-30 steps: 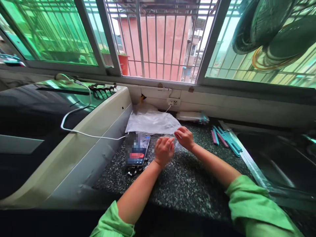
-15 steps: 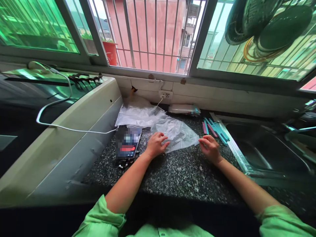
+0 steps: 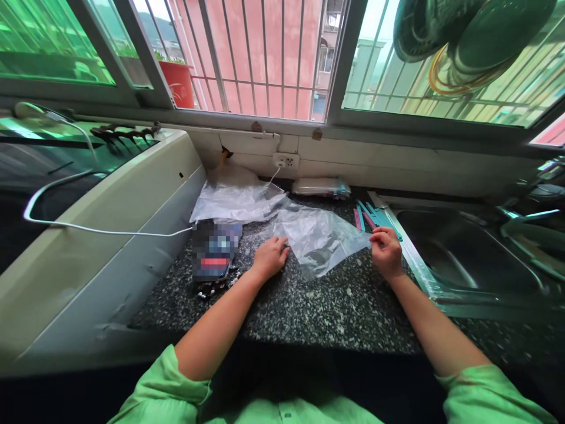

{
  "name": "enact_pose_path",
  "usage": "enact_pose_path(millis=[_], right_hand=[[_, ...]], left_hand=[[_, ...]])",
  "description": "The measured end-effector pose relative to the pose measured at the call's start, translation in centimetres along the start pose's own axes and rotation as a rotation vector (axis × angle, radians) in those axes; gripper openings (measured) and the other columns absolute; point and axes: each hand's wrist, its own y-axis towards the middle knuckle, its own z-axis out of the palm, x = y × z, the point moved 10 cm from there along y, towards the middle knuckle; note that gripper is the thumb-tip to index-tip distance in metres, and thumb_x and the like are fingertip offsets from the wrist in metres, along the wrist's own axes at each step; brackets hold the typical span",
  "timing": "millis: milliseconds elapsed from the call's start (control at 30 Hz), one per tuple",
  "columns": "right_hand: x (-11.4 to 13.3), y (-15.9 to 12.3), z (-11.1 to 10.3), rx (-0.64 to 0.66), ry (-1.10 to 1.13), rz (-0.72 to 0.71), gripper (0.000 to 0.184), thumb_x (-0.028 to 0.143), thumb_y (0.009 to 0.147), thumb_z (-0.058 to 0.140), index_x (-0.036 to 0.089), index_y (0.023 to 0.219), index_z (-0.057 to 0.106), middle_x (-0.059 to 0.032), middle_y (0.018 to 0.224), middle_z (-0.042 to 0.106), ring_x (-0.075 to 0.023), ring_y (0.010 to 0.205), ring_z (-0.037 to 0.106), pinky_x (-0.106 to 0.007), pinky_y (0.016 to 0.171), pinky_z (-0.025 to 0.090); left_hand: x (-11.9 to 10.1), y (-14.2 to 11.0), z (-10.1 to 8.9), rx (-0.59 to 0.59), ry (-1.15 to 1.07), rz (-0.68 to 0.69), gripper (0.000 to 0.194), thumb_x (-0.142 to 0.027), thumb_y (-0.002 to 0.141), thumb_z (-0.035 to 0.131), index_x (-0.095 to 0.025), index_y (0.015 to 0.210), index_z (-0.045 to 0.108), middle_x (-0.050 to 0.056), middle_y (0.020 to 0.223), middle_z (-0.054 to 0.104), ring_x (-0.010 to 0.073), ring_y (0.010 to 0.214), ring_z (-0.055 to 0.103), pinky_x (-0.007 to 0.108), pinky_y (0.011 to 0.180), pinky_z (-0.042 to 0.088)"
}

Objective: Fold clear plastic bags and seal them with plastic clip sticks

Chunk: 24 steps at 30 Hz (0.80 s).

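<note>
A clear plastic bag [image 3: 315, 235] lies spread on the speckled counter [image 3: 309, 312], its right corner drawn out to a point. My right hand [image 3: 386, 252] pinches that corner between thumb and fingers. At the bag's left edge, my left hand [image 3: 270, 259] rests low on the counter with its fingers loosely bent and nothing visible in them; whether it touches the bag is hard to tell. Behind the bag is a whitish stack of plastic bags [image 3: 238, 200]. Several teal and pink strips [image 3: 373, 215] lie just beyond my right hand.
Left of my left hand lies a phone [image 3: 216, 253] with a white cable [image 3: 110, 231]. A transparent packet [image 3: 320, 187] sits by the wall below a socket [image 3: 286, 161]. A steel sink [image 3: 468, 247] is on the right, a stove [image 3: 172, 171] on the left.
My right hand has moved right, pulling the bag's corner outward and stretching the bag. My left hand has shifted slightly left and lower against the counter. The whole view has shifted a little.
</note>
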Motion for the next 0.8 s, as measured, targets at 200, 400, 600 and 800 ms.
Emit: enact_pose_path(millis=[200,400,600,800], right_hand=[[0.0,-0.1,0.3,0.04,0.075,0.023,0.017,0.006,0.069,0.045,0.019,0.059,0.052,-0.0046,0.083,0.054,-0.0157,0.073,0.053,-0.029,0.059,0.045],[-1.3,0.4,-1.3,-0.04,0.089,0.091,0.015,0.007,0.065,0.043,0.019,0.059,0.051,-0.0043,0.082,0.054,-0.0173,0.079,0.054,-0.031,0.064,0.045],[-4.4,1.0,-4.7,-0.179,0.071,0.16,0.013,0.009,0.059,0.041,0.019,0.056,0.05,-0.0031,0.077,0.055,-0.0175,0.079,0.055,-0.033,0.071,0.045],[-8.7,0.8,-6.6,-0.237,0.094,0.309,0.01,0.011,0.055,0.043,0.019,0.053,0.049,-0.0022,0.074,0.057,-0.0171,0.077,0.055,-0.033,0.073,0.044]], left_hand=[[2.0,1.0,0.2,0.021,0.143,-0.163,0.039,-0.03,0.088,0.035,-0.02,0.122,0.053,0.009,0.104,0.065,0.0218,0.09,0.063,0.028,0.07,0.045],[3.3,1.2,-0.5,0.038,0.165,-0.189,0.034,-0.029,0.088,0.032,-0.021,0.093,0.065,0.008,0.099,0.068,0.0222,0.089,0.063,0.027,0.064,0.042],[5.6,-0.2,-2.9,-0.041,0.127,-0.322,0.032,-0.025,0.086,0.034,-0.019,0.096,0.063,0.009,0.101,0.068,0.0232,0.093,0.063,0.028,0.066,0.042],[6.5,-0.4,-3.9,-0.06,0.142,-0.381,0.032,-0.026,0.085,0.034,-0.02,0.1,0.061,0.009,0.1,0.068,0.0231,0.091,0.063,0.028,0.065,0.042]])
